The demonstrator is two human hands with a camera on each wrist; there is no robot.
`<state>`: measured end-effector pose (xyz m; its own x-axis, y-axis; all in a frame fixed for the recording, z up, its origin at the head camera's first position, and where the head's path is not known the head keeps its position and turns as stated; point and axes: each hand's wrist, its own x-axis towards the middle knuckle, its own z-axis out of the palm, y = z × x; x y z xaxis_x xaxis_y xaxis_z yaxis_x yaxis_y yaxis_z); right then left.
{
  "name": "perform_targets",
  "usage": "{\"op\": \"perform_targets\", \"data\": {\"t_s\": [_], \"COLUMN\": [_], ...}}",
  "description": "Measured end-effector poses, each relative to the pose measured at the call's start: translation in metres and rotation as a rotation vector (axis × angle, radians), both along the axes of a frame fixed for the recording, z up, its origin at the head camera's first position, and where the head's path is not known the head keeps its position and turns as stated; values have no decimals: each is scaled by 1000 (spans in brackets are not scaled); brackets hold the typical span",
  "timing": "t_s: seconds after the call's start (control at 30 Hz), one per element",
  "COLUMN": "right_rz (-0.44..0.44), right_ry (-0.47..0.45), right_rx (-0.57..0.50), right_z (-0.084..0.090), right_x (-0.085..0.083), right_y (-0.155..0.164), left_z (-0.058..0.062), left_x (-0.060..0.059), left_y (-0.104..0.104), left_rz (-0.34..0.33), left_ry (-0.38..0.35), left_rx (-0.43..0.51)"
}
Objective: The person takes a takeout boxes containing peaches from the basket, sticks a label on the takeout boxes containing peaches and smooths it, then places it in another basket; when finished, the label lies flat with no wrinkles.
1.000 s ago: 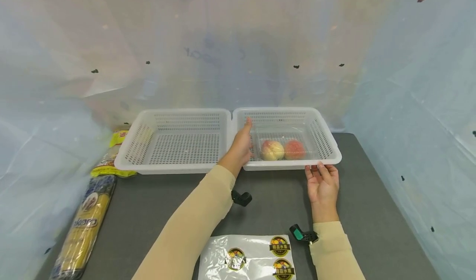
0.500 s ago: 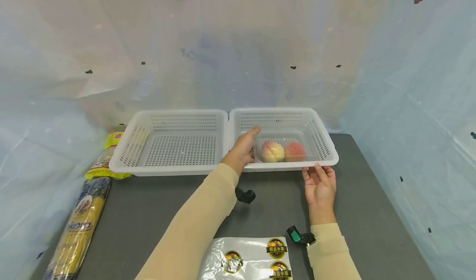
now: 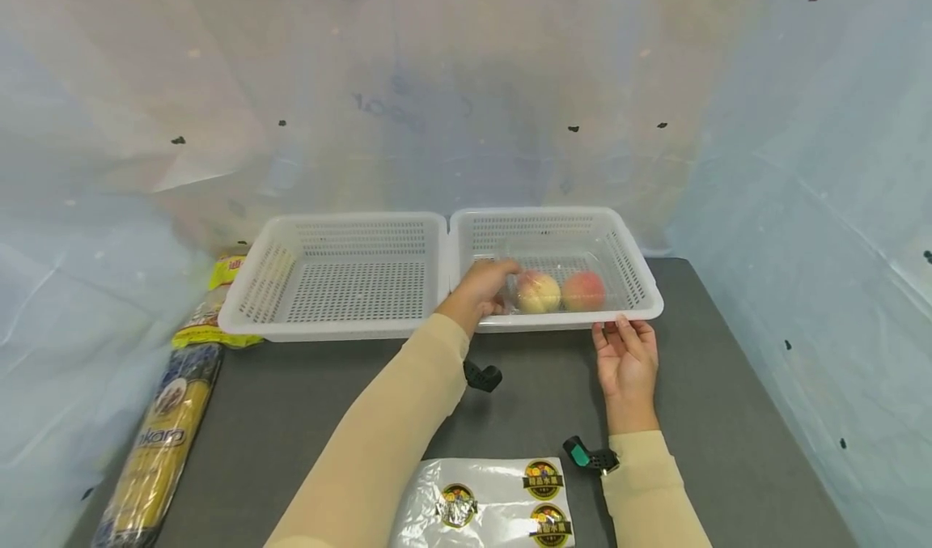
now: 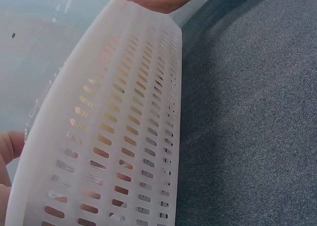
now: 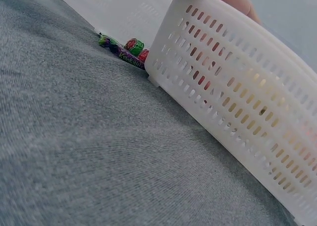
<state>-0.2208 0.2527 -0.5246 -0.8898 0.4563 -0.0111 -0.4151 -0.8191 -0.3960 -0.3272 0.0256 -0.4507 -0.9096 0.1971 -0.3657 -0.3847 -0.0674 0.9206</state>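
While nothing's really moving yet, here's the layout from the near edge outward. Closest to the person is a shiny silver plastic sheet with round gold-and-black stickers [image 3: 484, 503] lying on the dark grey fabric-covered surface [image 3: 291, 418]. Off to the left side there's a long yellow-and-blue packet of noodles [image 3: 156, 443], with a yellow-green snack bag [image 3: 214, 321] just beyond it.

Next up, the right hand [image 3: 628, 360] rests palm-up on the surface, fingers loose and straight, tips touching the near rim of the right-hand white perforated plastic basket [image 3: 633, 317]. No grip there, it's just steadying.

The left hand [image 3: 482, 289] reaches over the near rim into that same basket, fingers curled onto the left edge of a clear plastic clamshell tray [image 3: 561, 257] holding a pale yellow-pink peach [image 3: 539, 291] and a redder peach [image 3: 584, 290] side by side. Looks like a light hold on the tray edge, though I can't tell how firmly. Left of all this sits an empty-looking matching white perforated basket [image 3: 342, 277], touching the first one.

What could go wrong, I reckon: thin clamshell plastic flexes, so lifting it by one edge could tip it and roll the peaches out, or pop it open. The basket could also slide if the right hand lets off.
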Motion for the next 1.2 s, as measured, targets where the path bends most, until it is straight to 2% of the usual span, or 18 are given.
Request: {"op": "perform_targets", "data": {"t_s": [0.27, 0.4, 0.53, 0.73, 0.97, 1.2], "right_rz": [13, 20, 30, 16, 25, 19], "right_ry": [-6, -4, -11, -3, 15, 31], "right_rx": [1, 19, 20, 39, 25, -19], "right_z": [-4, -4, -4, -5, -6, -6], "right_x": [-4, -7, -10, -12, -14, -16], "right_y": [-2, -2, -2, 0, 3, 8], "left_z": [5, 14, 25, 44, 58, 74], "left_x": [-11, -16, -15, -6, 9, 26], "left_y": [-8, -16, -26, -41, -62, -76], "left_rz": [-8, -8, -4, -42, -54, -91], "left_ry": [18, 52, 55, 57, 62, 94], "left_rx": [23, 38, 70, 119, 143, 69]}}
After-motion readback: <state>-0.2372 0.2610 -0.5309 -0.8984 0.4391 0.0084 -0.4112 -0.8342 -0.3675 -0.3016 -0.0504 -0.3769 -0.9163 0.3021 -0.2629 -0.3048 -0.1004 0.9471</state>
